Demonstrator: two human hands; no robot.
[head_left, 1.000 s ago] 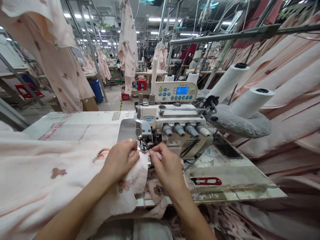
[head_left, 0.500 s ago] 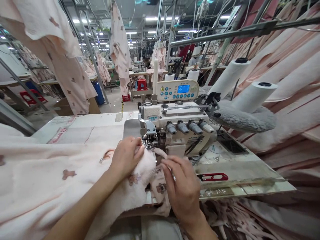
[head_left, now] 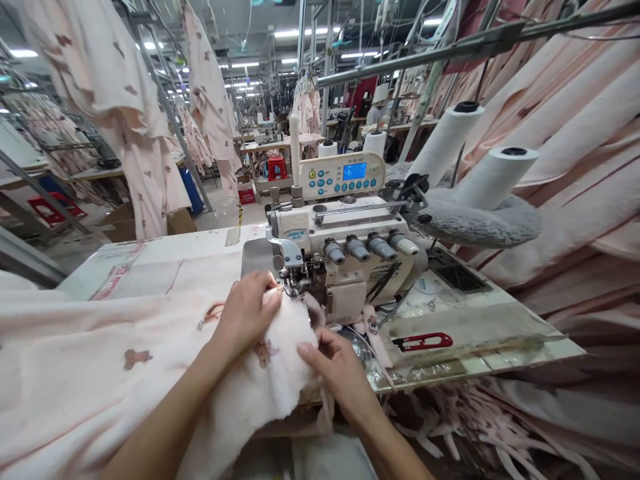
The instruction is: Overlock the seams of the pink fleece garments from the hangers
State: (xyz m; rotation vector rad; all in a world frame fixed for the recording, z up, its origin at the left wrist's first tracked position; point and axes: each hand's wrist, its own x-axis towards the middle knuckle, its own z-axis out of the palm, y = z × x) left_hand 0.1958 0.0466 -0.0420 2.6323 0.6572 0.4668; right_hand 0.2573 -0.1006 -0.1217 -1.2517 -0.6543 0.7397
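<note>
Pale pink fleece fabric [head_left: 165, 333] with brown bear prints is spread over the left of the machine table, its edge running up to the needle area of a white overlock sewing machine [head_left: 345, 223]. Close beside the presser foot [head_left: 294, 277], my left hand [head_left: 247, 307] is closed on the fabric with its fingertips pinched together. My right hand [head_left: 335, 363] grips the fabric's right edge, thumb on top and fingers partly hidden beneath. A narrow printed strip of fabric [head_left: 371, 327] hangs by the machine's front, apart from both hands.
Red-handled thread snips [head_left: 425, 341] lie on the table [head_left: 480, 333] at right. White thread cones [head_left: 507, 177] stand behind it. Cut fabric strips [head_left: 480, 420] pile below the table's edge. Pink garments [head_left: 130, 120] hang at left, and more fabric hangs at right.
My right hand has let go of the narrow strip near the needle and moved down and left onto the fabric's edge. My left hand stays by the presser foot. The view has shifted slightly.
</note>
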